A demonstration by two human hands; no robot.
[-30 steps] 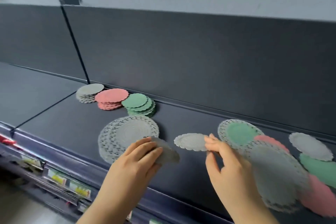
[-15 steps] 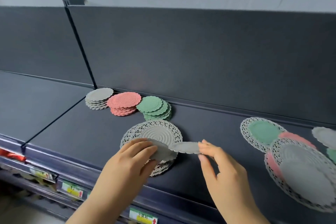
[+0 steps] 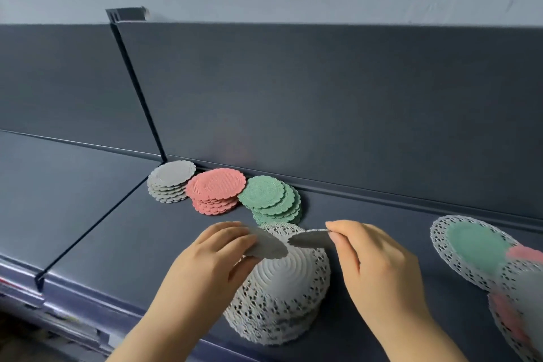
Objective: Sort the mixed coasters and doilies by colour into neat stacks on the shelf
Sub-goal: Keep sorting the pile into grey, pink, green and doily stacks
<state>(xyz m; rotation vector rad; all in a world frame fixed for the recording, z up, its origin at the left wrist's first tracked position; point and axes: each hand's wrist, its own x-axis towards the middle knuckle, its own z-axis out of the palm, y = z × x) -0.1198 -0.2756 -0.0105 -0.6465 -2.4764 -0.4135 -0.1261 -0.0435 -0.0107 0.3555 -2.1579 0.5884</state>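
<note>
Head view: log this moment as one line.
left hand holds first grey coaster | right hand pinches second grey coaster | both over grey doily stack

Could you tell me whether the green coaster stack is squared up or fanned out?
Fanned out: in the green coaster stack, lower coasters peek out rightward beneath the top one.

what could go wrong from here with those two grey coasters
The left hand and right hand pinch the left coaster and right coaster near their edges; either might slip onto the grey doily stack. The green coaster stack leans fanned out, so a passing hand might topple it.
</note>
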